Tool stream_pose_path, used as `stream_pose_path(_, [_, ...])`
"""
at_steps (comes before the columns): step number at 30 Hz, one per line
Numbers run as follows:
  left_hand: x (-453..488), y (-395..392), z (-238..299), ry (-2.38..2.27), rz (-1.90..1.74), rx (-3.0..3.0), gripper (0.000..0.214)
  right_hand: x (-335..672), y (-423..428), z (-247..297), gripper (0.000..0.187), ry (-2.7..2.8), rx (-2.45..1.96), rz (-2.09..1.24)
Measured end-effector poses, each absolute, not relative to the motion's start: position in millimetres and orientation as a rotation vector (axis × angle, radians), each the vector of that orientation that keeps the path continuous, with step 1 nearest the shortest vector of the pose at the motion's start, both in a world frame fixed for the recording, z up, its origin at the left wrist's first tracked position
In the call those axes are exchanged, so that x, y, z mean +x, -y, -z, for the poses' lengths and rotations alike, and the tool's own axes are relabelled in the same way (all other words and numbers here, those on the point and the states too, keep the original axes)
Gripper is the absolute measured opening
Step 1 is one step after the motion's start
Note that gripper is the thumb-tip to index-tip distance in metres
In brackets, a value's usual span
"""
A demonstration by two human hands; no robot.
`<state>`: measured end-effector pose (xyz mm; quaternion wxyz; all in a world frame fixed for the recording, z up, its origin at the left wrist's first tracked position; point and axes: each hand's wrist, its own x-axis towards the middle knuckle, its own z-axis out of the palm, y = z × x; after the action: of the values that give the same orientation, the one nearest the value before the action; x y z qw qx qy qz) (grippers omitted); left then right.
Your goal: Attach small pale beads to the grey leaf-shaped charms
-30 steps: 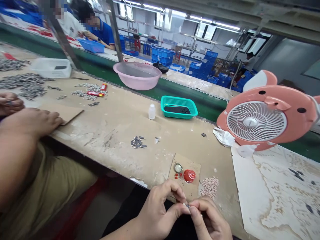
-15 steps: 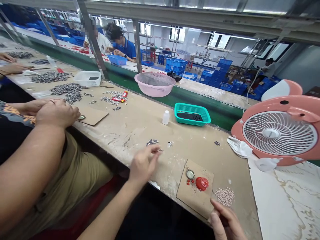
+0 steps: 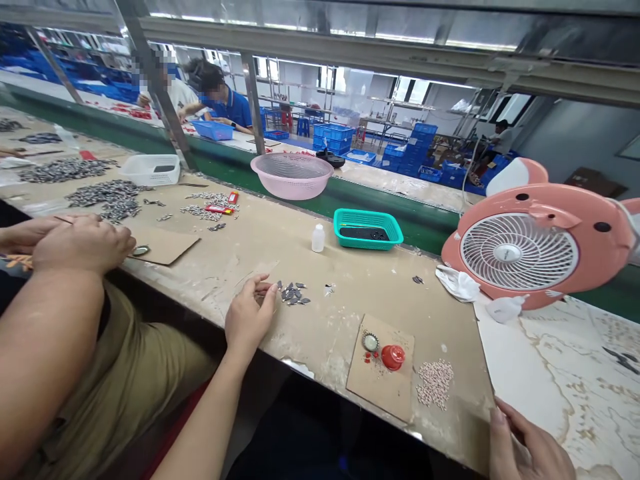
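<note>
My left hand (image 3: pixel 251 313) rests at the table's front edge, fingers curved and apart, holding nothing I can see. Its fingertips are beside a small group of dark grey leaf-shaped pieces (image 3: pixel 295 293) with shiny ends. My right hand (image 3: pixel 530 443) is at the lower right, by the edge of the brown table covering. Its thumb and index fingertips are pressed together; anything between them is hidden. Between the hands lies a cardboard square (image 3: pixel 375 390) bearing a bottle cap (image 3: pixel 371 342), a red cup-like piece (image 3: pixel 393 357) and red bits. Small pale pink beads (image 3: pixel 435 383) lie beside it.
A white squeeze bottle (image 3: pixel 318 238), green basket (image 3: pixel 367 245) and pink basin (image 3: pixel 292 190) stand farther back. A pink fan (image 3: pixel 517 253) is at right, with crumpled white cloth (image 3: pixel 457 285) before it. At left, a co-worker's hands (image 3: pixel 83 243) work near heaps of metallic pieces (image 3: pixel 107 197).
My left hand has moved left and its fingers have parted, uncovering the dark pieces. My right hand has moved right, thumb and index finger closing together. The view has shifted slightly right.
</note>
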<state>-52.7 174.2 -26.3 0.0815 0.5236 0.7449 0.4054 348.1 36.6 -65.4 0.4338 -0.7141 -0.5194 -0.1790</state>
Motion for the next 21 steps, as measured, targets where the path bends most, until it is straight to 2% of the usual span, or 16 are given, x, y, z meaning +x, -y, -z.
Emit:
stream_pose_path(4, [-52.1,-172.8,23.2,-2.209,-1.165,1.610,0.031,356.8,-45.0,78.5,0.050,1.380,-1.763,0.574])
stream_pose_path(13, [-54.5,-174.3,19.4,-2.283,-1.160,1.587,0.034,351.9,-47.6,82.6,0.027,1.439,-1.599,0.637])
stream_pose_path(21, [-56.0,-186.9,21.9,-2.370,-1.018,1.593,0.033,352.0,-48.1,86.2,0.018,1.403,-1.629,0.584])
